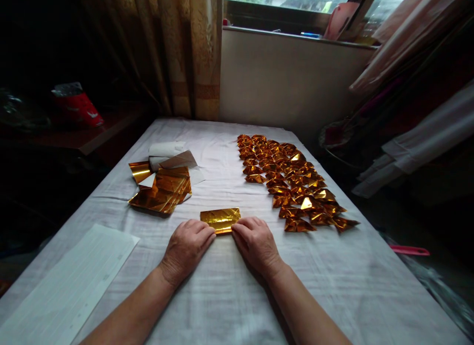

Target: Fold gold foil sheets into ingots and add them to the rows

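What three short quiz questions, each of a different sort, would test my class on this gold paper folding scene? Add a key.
1. True or false: both hands press on the folded gold sheet.
2. Where do the finished gold pieces lie? A) in rows beside the right hand B) on the windowsill C) on the white lined paper
3. Fill in: the stack of unfolded gold sheets lies beyond the ____ hand.

Key: 1 true, the left hand and right hand both rest their fingertips on its near edge. 2 A. 3 left.
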A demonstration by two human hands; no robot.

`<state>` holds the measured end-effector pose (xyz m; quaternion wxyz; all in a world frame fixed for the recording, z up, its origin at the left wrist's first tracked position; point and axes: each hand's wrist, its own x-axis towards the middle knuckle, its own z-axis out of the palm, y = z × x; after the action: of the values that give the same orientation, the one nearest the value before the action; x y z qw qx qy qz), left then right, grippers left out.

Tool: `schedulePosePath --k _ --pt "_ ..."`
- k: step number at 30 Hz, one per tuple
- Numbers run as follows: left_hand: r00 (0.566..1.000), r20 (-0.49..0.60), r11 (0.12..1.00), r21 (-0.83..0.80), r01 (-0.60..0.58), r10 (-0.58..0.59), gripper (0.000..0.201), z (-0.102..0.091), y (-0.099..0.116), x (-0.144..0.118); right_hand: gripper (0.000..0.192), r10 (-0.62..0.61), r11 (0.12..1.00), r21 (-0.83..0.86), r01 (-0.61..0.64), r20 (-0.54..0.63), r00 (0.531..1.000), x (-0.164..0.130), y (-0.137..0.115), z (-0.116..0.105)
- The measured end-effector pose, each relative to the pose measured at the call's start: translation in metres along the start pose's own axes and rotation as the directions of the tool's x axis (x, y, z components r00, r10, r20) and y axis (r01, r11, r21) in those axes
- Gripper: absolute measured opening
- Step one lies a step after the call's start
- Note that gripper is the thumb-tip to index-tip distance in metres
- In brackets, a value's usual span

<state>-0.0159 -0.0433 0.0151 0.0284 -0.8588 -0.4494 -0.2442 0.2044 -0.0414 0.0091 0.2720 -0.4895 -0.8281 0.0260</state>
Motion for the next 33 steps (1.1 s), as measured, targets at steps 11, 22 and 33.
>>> schedulePosePath --k 11,22,33 --pt "0.986 0.048 0.987 0.031 0.160 -0.161 0.018 0.001 -0.007 0.006 0.019 0.271 0.961 0.070 -0.268 -0.023 0.962 0.008 0.010 0.007" --pt "0.971 0.082 0.972 0.084 0.219 -0.226 0.015 0.001 -0.006 0.010 0.021 0.333 0.930 -0.162 -0.330 -0.014 0.943 0.017 0.003 0.009" --pt "1.000 -0.002 1.000 0.010 -0.029 0.029 0.025 0.004 0.015 0.011 0.019 0.382 0.905 -0.201 -0.374 0.002 0.924 0.021 -0.001 0.009"
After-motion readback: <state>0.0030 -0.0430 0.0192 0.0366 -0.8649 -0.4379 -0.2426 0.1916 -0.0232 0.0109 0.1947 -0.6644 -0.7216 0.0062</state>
